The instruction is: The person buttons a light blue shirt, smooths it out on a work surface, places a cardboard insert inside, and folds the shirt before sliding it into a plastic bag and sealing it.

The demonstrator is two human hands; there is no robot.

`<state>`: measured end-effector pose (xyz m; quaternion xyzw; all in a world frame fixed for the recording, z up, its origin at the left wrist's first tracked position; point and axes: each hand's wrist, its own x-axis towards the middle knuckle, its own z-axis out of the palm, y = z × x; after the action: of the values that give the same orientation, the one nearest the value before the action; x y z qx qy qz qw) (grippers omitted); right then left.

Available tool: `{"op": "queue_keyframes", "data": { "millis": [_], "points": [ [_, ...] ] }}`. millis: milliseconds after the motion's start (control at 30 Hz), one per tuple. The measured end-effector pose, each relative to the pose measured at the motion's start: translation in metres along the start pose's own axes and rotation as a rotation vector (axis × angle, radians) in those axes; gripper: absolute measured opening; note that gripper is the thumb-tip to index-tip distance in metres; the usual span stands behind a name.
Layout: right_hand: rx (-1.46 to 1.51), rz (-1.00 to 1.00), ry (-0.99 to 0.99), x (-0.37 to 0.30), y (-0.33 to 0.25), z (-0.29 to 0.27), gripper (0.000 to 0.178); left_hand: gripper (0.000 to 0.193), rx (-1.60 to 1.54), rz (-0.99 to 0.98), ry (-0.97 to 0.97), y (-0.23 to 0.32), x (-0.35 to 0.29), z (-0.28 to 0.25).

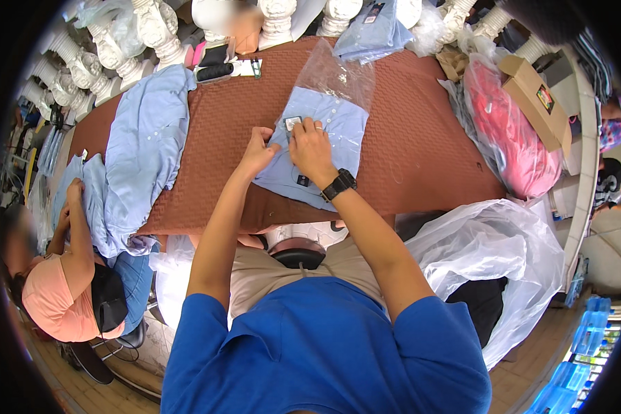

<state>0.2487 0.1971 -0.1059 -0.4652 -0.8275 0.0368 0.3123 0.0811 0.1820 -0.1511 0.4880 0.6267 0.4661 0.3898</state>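
Observation:
A folded light blue shirt (pixel 343 123) lies in front of me on the brown-covered table, inside a clear plastic bag (pixel 331 65) whose empty end stretches away from me. At the shirt's left edge, my left hand (pixel 257 152) is closed on the bag's side, its thumb toward the right. My right hand (pixel 312 150), with a dark watch on the wrist, rests over the shirt with bent fingers. Those fingers close on the lower part of a small tag (pixel 292 123). A dark label (pixel 303 180) shows near the shirt's close end. The fingertips are partly hidden.
Unfolded blue shirts (pixel 148 131) cover the table's left side, where a seated person (pixel 65 290) handles one. White balusters (pixel 162 34) line the far edge. At right are a pink bagged bundle (pixel 507 131), a cardboard box (pixel 535 103) and a large clear plastic sack (pixel 490 241).

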Motion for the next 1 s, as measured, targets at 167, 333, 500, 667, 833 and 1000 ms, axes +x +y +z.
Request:
{"op": "queue_keyframes", "data": {
  "millis": [167, 333, 500, 667, 833, 1000],
  "points": [
    [0.246, 0.022, -0.003, 0.007, 0.008, 0.001, 0.011, 0.068, 0.111, 0.028, 0.034, -0.008, -0.002, 0.005],
    [0.381, 0.096, -0.032, 0.018, 0.026, -0.002, 0.014, 0.056, 0.231, 0.019, 0.126, 0.012, -0.005, 0.02],
    [0.451, 0.123, -0.028, 0.033, 0.022, -0.023, 0.01, 0.051, 0.403, 0.126, 0.219, 0.016, -0.018, 0.028],
    [0.291, 0.082, -0.069, 0.032, 0.016, -0.035, 0.009, 0.05, 0.431, 0.087, 0.208, 0.03, -0.027, 0.038],
    [0.232, -0.005, -0.008, 0.025, 0.01, -0.028, 0.012, 0.061, 0.405, 0.186, 0.167, 0.021, -0.018, 0.036],
    [0.22, -0.022, -0.015, 0.013, 0.008, -0.025, 0.02, 0.07, 0.445, -0.063, 0.191, 0.018, -0.026, 0.021]
  ]
}}
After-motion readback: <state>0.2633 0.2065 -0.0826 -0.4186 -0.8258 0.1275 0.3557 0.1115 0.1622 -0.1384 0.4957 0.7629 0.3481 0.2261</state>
